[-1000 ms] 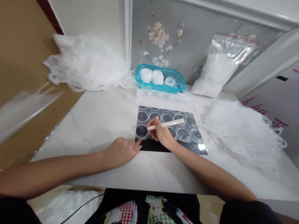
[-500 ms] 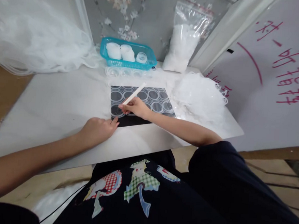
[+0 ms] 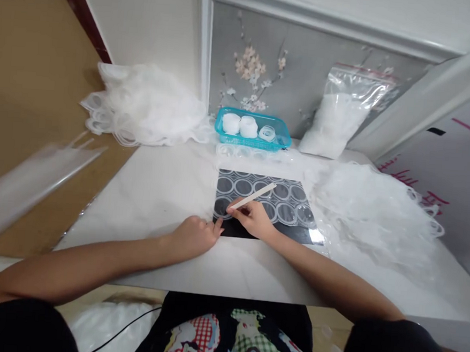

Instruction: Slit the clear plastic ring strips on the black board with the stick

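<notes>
In the head view, the right hand is closed around a slim white stick, pinching it near its lower end, which points down to the left. The stick slants over a clear film patterned with white-rimmed circles, which lies on a black mat on the table. The tip is at the nearest row, by the leftmost circle. The left hand rests at the mat's near left corner, a finger reaching onto it, the others bent under; whether it grips anything I cannot tell. Behind the mat sits a blue tray with white ring stacks. A zip bag of white material leans right of the tray; piles of thin white rings lie left and right.
</notes>
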{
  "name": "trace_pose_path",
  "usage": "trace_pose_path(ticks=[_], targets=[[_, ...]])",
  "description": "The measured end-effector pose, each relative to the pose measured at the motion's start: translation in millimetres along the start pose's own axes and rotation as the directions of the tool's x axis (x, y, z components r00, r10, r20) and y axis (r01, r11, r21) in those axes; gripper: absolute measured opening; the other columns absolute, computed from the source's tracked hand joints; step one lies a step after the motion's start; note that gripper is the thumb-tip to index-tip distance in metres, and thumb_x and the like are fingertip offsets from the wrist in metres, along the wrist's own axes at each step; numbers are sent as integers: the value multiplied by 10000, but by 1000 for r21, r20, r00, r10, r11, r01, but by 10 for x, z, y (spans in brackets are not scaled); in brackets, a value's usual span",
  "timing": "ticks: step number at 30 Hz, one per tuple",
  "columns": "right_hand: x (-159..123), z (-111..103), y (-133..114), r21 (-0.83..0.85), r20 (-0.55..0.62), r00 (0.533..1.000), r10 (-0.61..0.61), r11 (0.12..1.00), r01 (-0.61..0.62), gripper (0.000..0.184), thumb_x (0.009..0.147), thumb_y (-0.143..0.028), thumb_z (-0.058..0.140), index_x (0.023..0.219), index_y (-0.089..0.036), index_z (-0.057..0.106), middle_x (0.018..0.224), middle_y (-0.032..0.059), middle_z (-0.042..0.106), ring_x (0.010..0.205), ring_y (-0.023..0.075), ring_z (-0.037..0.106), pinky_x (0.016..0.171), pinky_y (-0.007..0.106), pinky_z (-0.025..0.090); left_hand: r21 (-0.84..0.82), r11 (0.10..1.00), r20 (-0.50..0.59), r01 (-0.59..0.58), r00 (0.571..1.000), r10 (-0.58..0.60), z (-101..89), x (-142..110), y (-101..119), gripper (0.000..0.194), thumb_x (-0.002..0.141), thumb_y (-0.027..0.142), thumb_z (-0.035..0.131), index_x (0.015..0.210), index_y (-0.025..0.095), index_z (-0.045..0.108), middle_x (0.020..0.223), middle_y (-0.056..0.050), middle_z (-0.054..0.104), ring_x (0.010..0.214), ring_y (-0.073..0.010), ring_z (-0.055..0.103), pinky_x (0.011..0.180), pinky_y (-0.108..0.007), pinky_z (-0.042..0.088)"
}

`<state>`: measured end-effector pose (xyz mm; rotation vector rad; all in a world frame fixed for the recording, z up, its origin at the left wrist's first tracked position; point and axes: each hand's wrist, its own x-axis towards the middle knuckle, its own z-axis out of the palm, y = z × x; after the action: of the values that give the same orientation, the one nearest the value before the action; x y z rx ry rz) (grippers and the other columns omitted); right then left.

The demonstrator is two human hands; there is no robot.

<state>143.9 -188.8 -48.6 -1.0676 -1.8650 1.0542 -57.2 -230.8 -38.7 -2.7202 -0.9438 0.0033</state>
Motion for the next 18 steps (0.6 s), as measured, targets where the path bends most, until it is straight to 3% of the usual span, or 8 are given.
trace_pose_path(ticks=[7,10,12,14,16,18], targets=[[8,-24,-18,-109,28,999,-29,994,32,172,890,-294,593,801,-182,690,733,20,692,578,137,567,564,260,434,-79,997,-34,18,999,-21,31,5,-5,297,979,175,432,1157,37,625,632,-93,675,523,-209,656,477,-285,448],[-56,-6,3,-226,49,982,-182,956,188,173,922,-259,552,854,-198,699,838,47,729,812,197,642,739,320,510,-106,993,3,49,999,-49,20,14,-22,316,985,203,411,1162,39,615,628,-99,676,512,-216,652,464,-285,434],[-119,25,34,-351,105,936,-335,868,350,202,945,-217,504,903,-217,702,958,58,744,1091,242,594,920,406,477,-141,988,42,63,997,-57,-5,27,-48,311,987,219,396,1123,67,630,645,-96,686,523,-222,658,463,-284,423],[-142,39,66,-470,187,873,-451,739,483,220,952,-185,485,932,-243,696,1020,41,745,1243,255,502,1049,484,372,-187,979,84,77,995,-62,-42,41,-77,294,981,228,396,1049,104,654,685,-89,704,561,-231,674,472,-283,416],[-65,-14,82,-559,234,821,-520,619,552,206,946,-178,500,939,-260,688,1000,19,749,1248,259,499,1117,535,251,-221,970,129,99,989,-72,-82,52,-101,302,978,247,393,995,125,668,717,-87,715,598,-236,685,489,-282,414],[121,-173,75,-648,135,824,-551,579,494,207,942,-181,496,948,-264,686,941,14,749,1162,258,553,1119,554,220,-226,964,170,136,980,-99,-112,56,-114,324,981,263,381,979,134,678,710,-84,713,600,-226,680,507,-274,412]])
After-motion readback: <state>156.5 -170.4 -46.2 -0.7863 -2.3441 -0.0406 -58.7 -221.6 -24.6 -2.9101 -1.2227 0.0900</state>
